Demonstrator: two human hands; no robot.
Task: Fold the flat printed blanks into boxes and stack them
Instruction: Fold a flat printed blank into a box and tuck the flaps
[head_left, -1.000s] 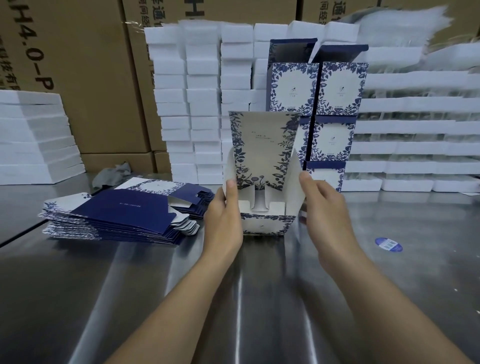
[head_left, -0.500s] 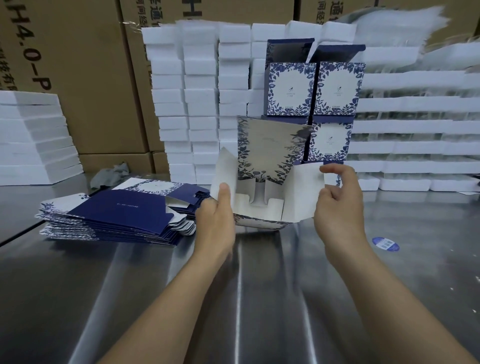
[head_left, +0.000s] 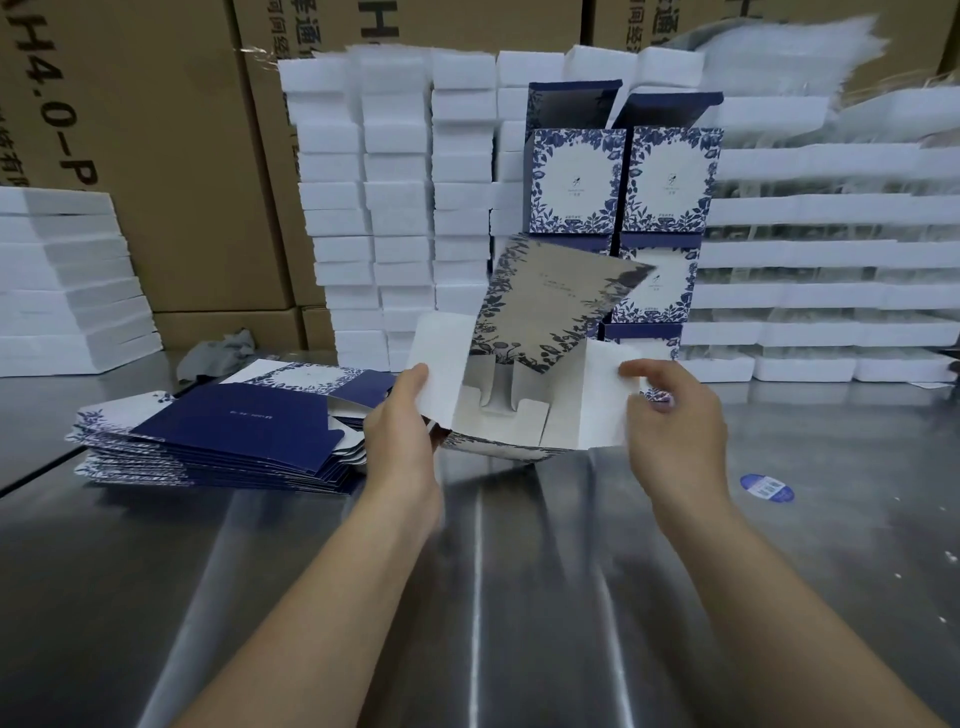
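The half-formed box (head_left: 498, 423) is low at mid-depth on the counter (head_left: 519, 597), its open side tipped toward the viewer. I cannot tell whether its base rests flat. It lies just right of the pile of blanks (head_left: 223, 431) and nearer than the stack (head_left: 623, 176) of finished boxes. The left hand (head_left: 402, 421) grips the left flap (head_left: 439, 358), thumb on its white inner face. The right hand (head_left: 675, 415) pinches the top edge of the right flap (head_left: 605, 395). The hands are well apart, one at each side. The floor looks locked, its tabs meeting in the middle. Both flaps splay outward, and the lid (head_left: 550, 301) leans up and back, slightly twisted. To do this step well, I judge, swing both flaps inward together along their creases, with the base set flat so the walls come square. Pushing one side alone may skew the box or spring the floor tabs. The card looks thin, white inside with blue leaf print outside, and likely to crease off the score.
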